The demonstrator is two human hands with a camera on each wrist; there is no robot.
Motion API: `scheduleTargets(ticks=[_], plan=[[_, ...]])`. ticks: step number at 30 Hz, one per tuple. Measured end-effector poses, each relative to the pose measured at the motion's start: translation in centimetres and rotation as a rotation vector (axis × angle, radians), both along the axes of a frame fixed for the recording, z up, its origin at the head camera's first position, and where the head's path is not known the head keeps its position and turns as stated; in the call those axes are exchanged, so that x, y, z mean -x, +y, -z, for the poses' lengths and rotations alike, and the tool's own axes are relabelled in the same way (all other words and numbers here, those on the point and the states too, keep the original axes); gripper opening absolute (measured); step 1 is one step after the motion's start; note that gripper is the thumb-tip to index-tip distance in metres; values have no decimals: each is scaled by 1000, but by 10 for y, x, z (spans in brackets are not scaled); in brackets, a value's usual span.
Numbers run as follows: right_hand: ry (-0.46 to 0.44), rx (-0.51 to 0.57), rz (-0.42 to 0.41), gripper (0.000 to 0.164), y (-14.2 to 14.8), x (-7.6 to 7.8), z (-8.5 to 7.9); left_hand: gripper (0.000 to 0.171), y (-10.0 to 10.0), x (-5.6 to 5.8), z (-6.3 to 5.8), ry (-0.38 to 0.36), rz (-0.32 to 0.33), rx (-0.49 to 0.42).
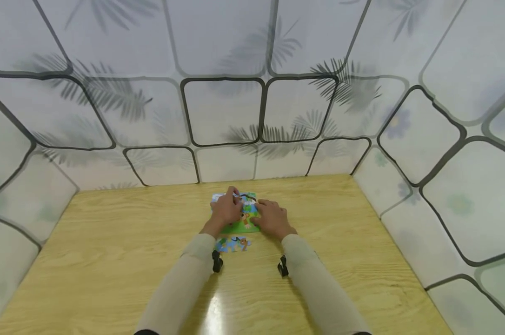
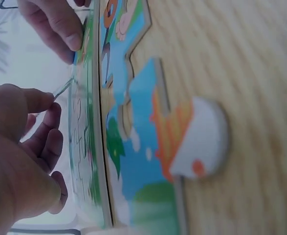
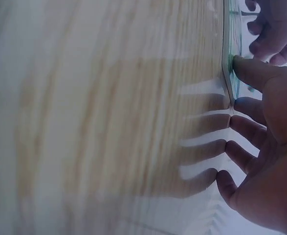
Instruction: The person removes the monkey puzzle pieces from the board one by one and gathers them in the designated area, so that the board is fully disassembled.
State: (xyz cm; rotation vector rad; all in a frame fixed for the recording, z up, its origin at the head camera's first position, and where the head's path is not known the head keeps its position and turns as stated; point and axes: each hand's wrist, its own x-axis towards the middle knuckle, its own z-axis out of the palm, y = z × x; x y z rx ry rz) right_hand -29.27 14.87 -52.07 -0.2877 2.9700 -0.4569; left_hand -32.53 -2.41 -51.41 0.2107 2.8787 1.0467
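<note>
A colourful jigsaw puzzle board (image 1: 238,228) with cartoon animals lies on the table. Above its left half is my left hand (image 1: 227,208); in the left wrist view its thumb and forefinger pinch a thin puzzle piece (image 2: 63,88), seen edge-on and tilted. My right hand (image 1: 272,218) rests at the board's right side. The right wrist view shows the thumb on the board's edge (image 3: 226,63) and the other fingertips spread on the tabletop. Joined loose puzzle pieces (image 1: 232,244) lie just in front of the board, blue with orange and white parts (image 2: 143,142). My hands hide much of the picture.
The wooden table (image 1: 122,251) extends to both sides and towards me. Patterned white curtain-like walls (image 1: 223,111) stand close behind the board and along the left and right. Black wrist mounts (image 1: 217,262) sit under both sleeves.
</note>
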Motion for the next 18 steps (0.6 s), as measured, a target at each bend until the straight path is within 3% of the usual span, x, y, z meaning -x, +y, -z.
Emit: scheduleTargets(ticks=[4,12,18], plan=[[-6,-6,-11,58,0,0,-2,39,-7,-5,-2,-1,0,-29],[-25,-19,-48,53,1,2,-6,39,-24,-21,-4,-10,8,-124],[-25,-34,-53,53,2,5,-8,43,-31,-37,-4,-38,78,-204]])
